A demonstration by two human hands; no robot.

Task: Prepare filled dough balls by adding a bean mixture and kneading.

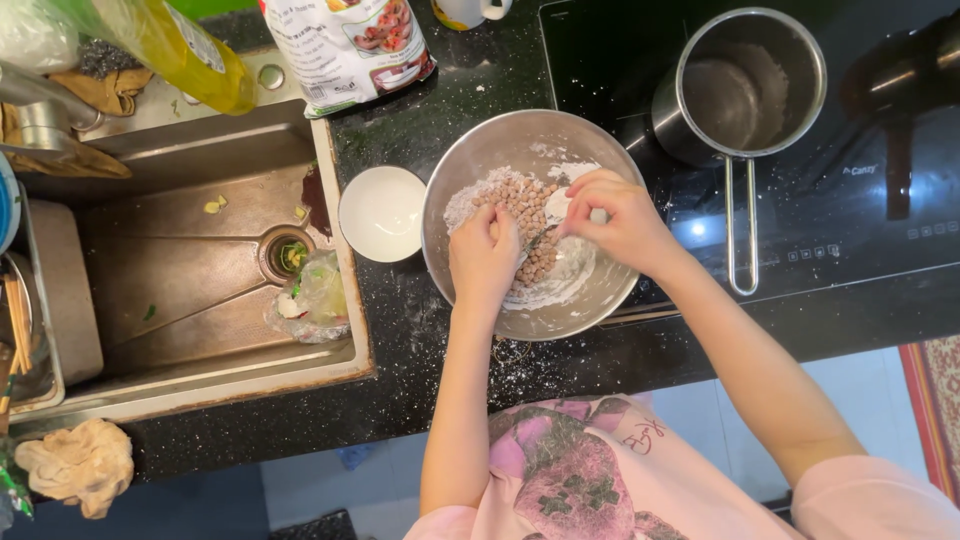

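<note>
A steel mixing bowl stands on the black counter and holds white flour and a heap of small brown dough balls. My left hand rests inside the bowl on the near side, its fingers curled against the balls. My right hand reaches in from the right, fingers pinched around a small floured piece. A thin utensil lies between my two hands, partly hidden by them.
An empty small white bowl sits left of the mixing bowl. A steel saucepan stands on the black cooktop. The sink at left holds a plastic bag. A flour bag and yellow bottle stand behind. A cloth lies front left.
</note>
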